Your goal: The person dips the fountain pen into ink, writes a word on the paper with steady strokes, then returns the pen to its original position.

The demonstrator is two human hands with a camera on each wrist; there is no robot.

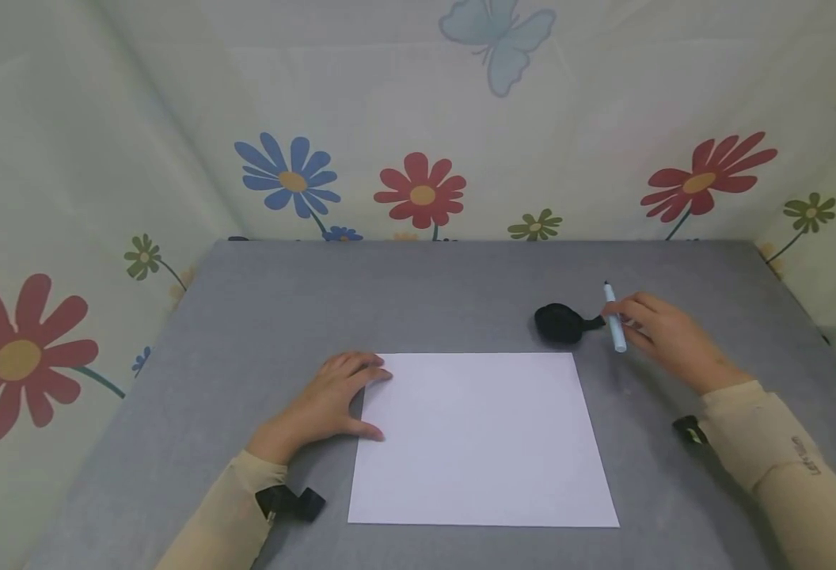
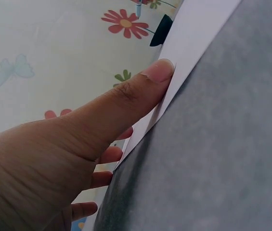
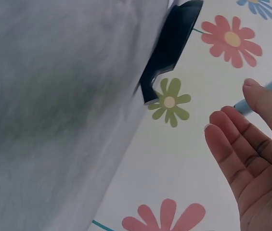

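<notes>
Partly hidden, the marker (image 1: 616,332) pinched by the right hand (image 1: 674,339) points near twelve o'clock, while the spread left hand (image 1: 325,402) touches paper (image 1: 478,443).

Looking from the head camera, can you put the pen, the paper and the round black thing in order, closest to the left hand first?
From the left hand:
1. Paper: touching that hand, on its right.
2. Round black thing: beyond the paper's far right corner.
3. Pen: farther right, in the right hand.
</notes>
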